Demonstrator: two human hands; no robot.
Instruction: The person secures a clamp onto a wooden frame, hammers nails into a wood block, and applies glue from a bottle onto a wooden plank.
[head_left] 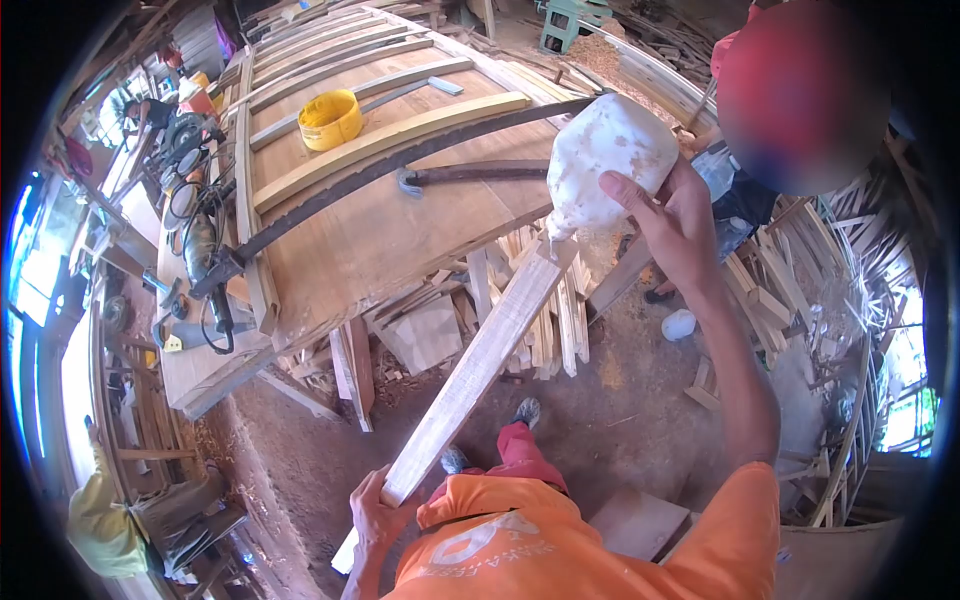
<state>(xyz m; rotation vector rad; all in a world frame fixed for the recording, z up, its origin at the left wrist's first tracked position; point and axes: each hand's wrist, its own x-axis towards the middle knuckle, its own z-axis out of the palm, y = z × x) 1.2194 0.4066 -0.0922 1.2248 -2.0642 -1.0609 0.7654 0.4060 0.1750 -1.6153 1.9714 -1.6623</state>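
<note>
My right hand (678, 228) grips a white plastic bottle (605, 150) with stained sides, tipped so its narrow mouth points down. The mouth is at the upper end of a long wooden plank (480, 370); whether liquid runs out I cannot tell. Lower down, my left hand (376, 518) is closed around the plank near its other end, holding it slanted in front of my body. Beyond the bottle, a hammer (480, 174) lies on a wooden panel frame (390, 245), beside a long dark notched clamp bar (400, 160).
A yellow tub (330, 120) sits on the slatted frame. A power tool (200, 245) and a handsaw (195, 338) lie at its left. Timber offcuts (420, 335) cover the floor under the bench. One person in a red cap (800, 95) stands right; another in yellow (105, 520) is lower left.
</note>
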